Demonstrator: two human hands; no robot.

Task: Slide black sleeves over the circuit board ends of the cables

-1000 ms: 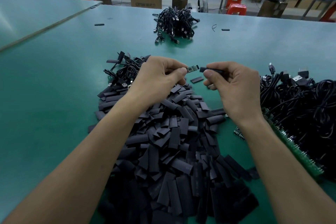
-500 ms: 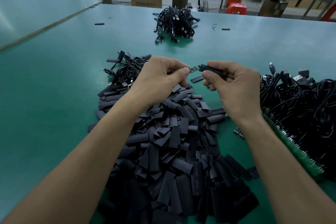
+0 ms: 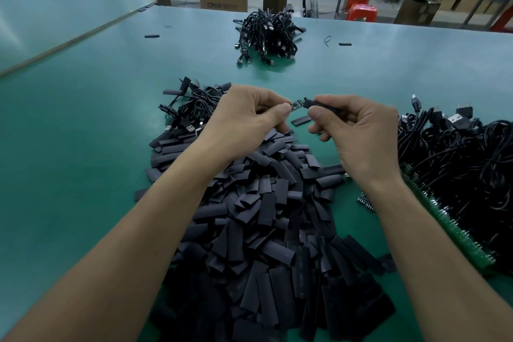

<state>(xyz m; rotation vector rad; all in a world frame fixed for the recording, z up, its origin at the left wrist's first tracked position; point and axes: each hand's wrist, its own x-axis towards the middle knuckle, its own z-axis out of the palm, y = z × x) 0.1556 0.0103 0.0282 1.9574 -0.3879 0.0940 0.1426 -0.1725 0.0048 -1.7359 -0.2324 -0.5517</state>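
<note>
My left hand [image 3: 247,116] pinches the small circuit board end [image 3: 296,104] of a cable between thumb and forefinger. My right hand [image 3: 358,133] pinches a black sleeve [image 3: 319,103], whose open mouth touches the board's right tip. Most of the board still shows between the two hands. Below them a large heap of black sleeves [image 3: 263,225] covers the green table [image 3: 83,147]. The cable itself is hidden behind my left hand.
A tangle of black cables with green boards [image 3: 466,175] lies at the right. A smaller cable pile [image 3: 194,108] sits behind my left hand, and another bundle [image 3: 266,36] lies farther back. Stray sleeves [image 3: 300,120] dot the table. Boxes and stools stand beyond its far edge.
The right hand has brought the sleeve leftward to the board; the gap between sleeve and board has closed and the sleeve's mouth now meets the board's tip.
</note>
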